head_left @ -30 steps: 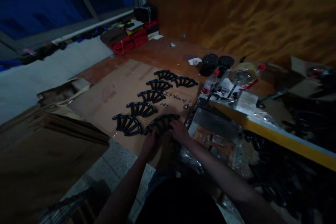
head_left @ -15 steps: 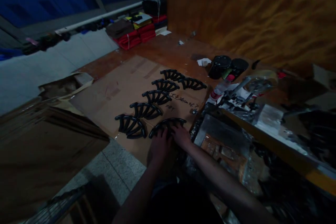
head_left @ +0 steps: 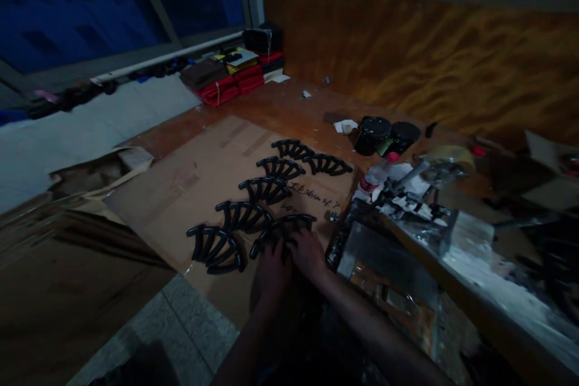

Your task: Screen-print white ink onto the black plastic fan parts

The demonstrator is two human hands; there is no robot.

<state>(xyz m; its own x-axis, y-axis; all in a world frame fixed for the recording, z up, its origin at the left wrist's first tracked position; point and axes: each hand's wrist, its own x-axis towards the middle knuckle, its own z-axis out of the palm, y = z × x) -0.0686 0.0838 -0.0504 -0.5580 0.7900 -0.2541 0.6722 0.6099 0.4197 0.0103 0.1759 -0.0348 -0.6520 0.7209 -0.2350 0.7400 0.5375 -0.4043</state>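
Both hands meet at a curved row of glossy black bar-shaped pieces (head_left: 287, 224) on the near part of a cardboard sheet (head_left: 181, 175). My left hand (head_left: 274, 265) has its fingers bent onto the lower middle of this row. Just to its right, my right hand (head_left: 308, 250) curls its fingers over the right part. The fingertips and the pieces' lower ends are dark and partly hidden. Beside the row lies a fan-shaped group of similar black curved pieces (head_left: 217, 247). Several more such groups run away from me, one of them a black fan group (head_left: 329, 163) at the far right.
To the right stands a dark metal machine (head_left: 384, 253) with plastic and scraps around it. Behind it are black round containers (head_left: 375, 132) and a red-capped bottle (head_left: 373, 176). Stacked cardboard (head_left: 90, 277) is at left; folded red cloth (head_left: 230, 87) lies at the back.
The view has tilted up a little, so the scene sits lower in the picture. Both hands stay at the nearest row of black pieces, which now lies closer to the neighbouring group.
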